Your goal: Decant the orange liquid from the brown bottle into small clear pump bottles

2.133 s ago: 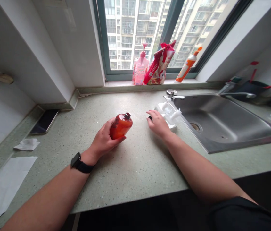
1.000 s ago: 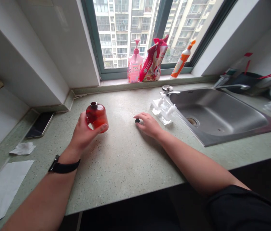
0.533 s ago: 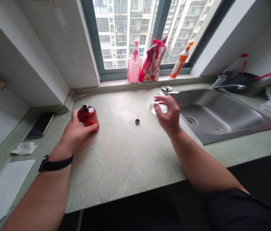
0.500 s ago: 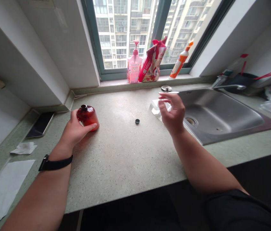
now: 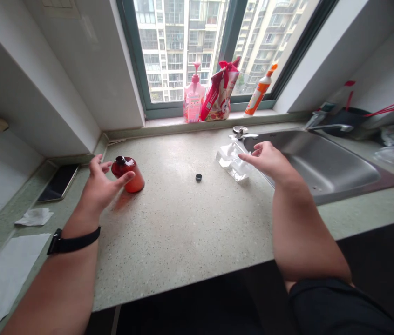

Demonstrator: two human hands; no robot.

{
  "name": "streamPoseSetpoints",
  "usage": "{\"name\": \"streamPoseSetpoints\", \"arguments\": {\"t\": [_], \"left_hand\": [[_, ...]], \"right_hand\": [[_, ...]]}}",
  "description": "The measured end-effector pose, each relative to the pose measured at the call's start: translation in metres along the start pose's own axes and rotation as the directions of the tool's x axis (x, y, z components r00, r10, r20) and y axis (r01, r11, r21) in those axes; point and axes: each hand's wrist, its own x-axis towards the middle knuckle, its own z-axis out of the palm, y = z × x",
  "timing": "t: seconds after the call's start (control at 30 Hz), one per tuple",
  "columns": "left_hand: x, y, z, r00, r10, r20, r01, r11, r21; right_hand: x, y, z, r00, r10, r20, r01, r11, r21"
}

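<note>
An amber-red bottle [image 5: 132, 179] with an uncapped black neck stands upright on the left of the counter. My left hand [image 5: 101, 186] is beside it, fingers and thumb spread around its near side without a closed grip; contact is unclear. A small black cap [image 5: 199, 177] lies on the counter between my hands. On the right, my right hand [image 5: 270, 160] reaches with outstretched fingers over the edge of a clear plastic package [image 5: 234, 163]. Whether the fingertips touch it, I cannot tell. A whitish spout-like piece [image 5: 250, 136] lies behind the package, partly blending with it.
The steel sink [image 5: 336, 167] is right of my right hand. A pink pump bottle [image 5: 194, 102], a red bag [image 5: 220, 95] and an orange-white bottle [image 5: 260, 93] line the windowsill. At left lie a phone [image 5: 58, 183], crumpled tissue [image 5: 34, 217] and a white sheet [image 5: 4, 274].
My left hand has loosened from the bottle and its fingers have spread. My right hand has moved right and slightly down, uncovering more of the clear package.
</note>
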Motion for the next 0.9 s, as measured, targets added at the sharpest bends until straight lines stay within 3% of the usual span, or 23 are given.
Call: {"name": "streamPoseSetpoints", "arguments": {"t": [0.07,0.17,0.23,0.33,0.43,0.5,0.63,0.73,0.83,0.9], "left_hand": [[-0.002,0.002,-0.004,0.973,0.174,-0.152,-0.178,0.984,-0.009],[-0.013,0.013,-0.004,0.808,0.473,-0.352,-0.429,0.881,0.201],[-0.022,0.024,-0.001,0.698,0.614,-0.368,-0.520,0.788,0.329],[-0.037,0.039,0.008,0.641,0.707,-0.298,-0.628,0.707,0.326],[-0.052,0.049,0.020,0.650,0.747,-0.142,-0.718,0.664,0.207],[-0.061,0.053,0.029,0.666,0.745,0.043,-0.745,0.659,0.106],[-0.078,0.055,0.051,0.599,0.737,0.312,-0.766,0.642,-0.045],[-0.086,0.054,0.067,0.621,0.714,0.324,-0.732,0.676,-0.088],[-0.092,0.053,0.079,0.678,0.680,0.280,-0.677,0.726,-0.120],[-0.095,0.053,0.084,0.702,0.658,0.271,-0.653,0.747,-0.121]], "right_hand": [[-0.002,-0.001,-0.003,0.993,0.015,0.120,0.003,0.989,-0.149],[-0.006,-0.010,-0.007,0.983,0.045,0.181,0.022,0.936,-0.352],[-0.009,-0.016,-0.008,0.981,0.050,0.188,0.033,0.911,-0.412],[-0.012,-0.026,-0.008,0.977,0.051,0.209,0.049,0.893,-0.447],[-0.018,-0.036,-0.010,0.980,0.043,0.194,0.055,0.878,-0.475],[-0.024,-0.043,-0.013,0.974,0.021,0.225,0.087,0.884,-0.460],[-0.040,-0.056,-0.018,0.944,-0.123,0.305,0.214,0.934,-0.285],[-0.056,-0.070,-0.014,0.886,-0.315,0.340,0.355,0.933,-0.063],[-0.078,-0.087,0.001,0.806,-0.501,0.316,0.479,0.865,0.149],[-0.095,-0.098,0.015,0.776,-0.580,0.249,0.515,0.810,0.281]]}}
